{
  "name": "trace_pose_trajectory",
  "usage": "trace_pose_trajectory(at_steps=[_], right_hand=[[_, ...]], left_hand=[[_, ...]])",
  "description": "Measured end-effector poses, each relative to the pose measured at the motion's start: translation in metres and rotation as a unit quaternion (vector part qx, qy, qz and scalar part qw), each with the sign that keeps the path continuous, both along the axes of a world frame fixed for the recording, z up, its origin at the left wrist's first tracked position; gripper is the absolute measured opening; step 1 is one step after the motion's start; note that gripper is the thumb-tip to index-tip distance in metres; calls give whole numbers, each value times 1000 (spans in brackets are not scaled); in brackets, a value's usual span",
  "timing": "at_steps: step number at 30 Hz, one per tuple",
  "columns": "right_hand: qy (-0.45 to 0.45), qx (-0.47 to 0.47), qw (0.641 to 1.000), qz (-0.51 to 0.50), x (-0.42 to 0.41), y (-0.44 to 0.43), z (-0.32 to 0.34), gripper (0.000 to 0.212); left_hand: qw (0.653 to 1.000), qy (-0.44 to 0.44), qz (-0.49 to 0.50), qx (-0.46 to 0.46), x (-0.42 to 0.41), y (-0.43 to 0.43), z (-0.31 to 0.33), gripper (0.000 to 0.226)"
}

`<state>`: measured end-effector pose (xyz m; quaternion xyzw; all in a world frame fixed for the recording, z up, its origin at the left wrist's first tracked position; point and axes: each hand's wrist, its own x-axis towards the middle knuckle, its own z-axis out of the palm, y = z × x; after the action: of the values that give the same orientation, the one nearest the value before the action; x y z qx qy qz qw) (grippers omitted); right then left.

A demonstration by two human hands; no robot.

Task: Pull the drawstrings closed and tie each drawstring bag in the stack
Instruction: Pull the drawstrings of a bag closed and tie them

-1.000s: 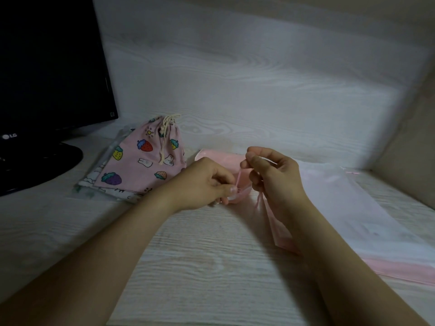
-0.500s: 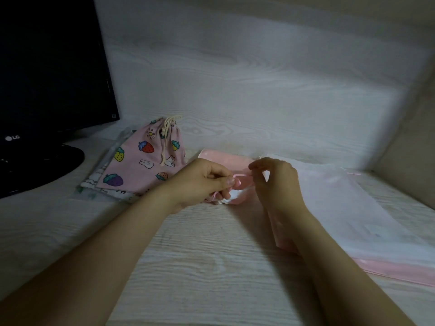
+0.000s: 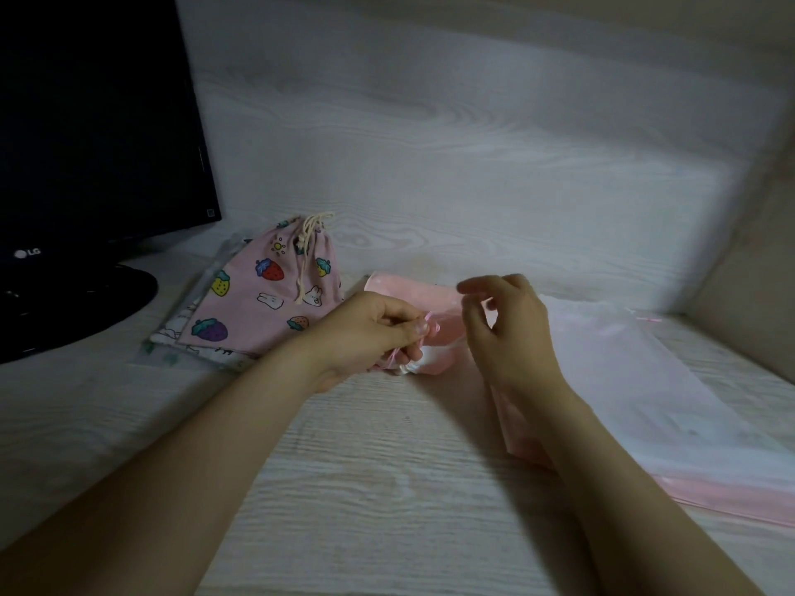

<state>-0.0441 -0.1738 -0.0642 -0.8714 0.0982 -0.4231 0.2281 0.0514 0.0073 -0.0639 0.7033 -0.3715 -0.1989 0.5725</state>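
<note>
A small plain pink drawstring bag (image 3: 413, 294) lies mid-desk, its gathered neck toward me. My left hand (image 3: 365, 333) pinches the bag's thin pink drawstring (image 3: 432, 326) at that neck. My right hand (image 3: 507, 324) hovers just right of it, fingers spread and curled, holding nothing. A pink fruit-and-rabbit print bag (image 3: 262, 303) with a tied cream cord rests to the left on top of a flat white printed bag (image 3: 180, 333). To the right lies a larger translucent white bag with pink edging (image 3: 636, 389), partly under my right forearm.
A dark LG monitor (image 3: 86, 135) on a round black base (image 3: 73, 298) stands at the left. The white wood-grain desk (image 3: 344, 488) meets a back panel behind the bags and a beige side wall (image 3: 753, 286) at the right.
My right hand has let go of the pink string and opened, lifting slightly right. My left hand keeps its pinch at the bag's neck, which has sunk lower toward the desk.
</note>
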Motion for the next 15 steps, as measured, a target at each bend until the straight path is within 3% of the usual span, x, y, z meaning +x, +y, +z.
trace_pose_trajectory(at_steps=[2,4,7,15], right_hand=[[-20,9,995,97,-7,11,7,16],[-2,-25,989,147,-11,21,10,20],[12,-102,984,145,-9,27,8,24],[26,-136,983,124,-2,22,4,16]], left_hand=[[1000,21,15,-11,0,-1,-1,14],[998,50,27,-27,3,-3,-3,15],[996,73,31,-38,5,-4,-4,14],[996,39,65,-40,6,-4,-1,16]])
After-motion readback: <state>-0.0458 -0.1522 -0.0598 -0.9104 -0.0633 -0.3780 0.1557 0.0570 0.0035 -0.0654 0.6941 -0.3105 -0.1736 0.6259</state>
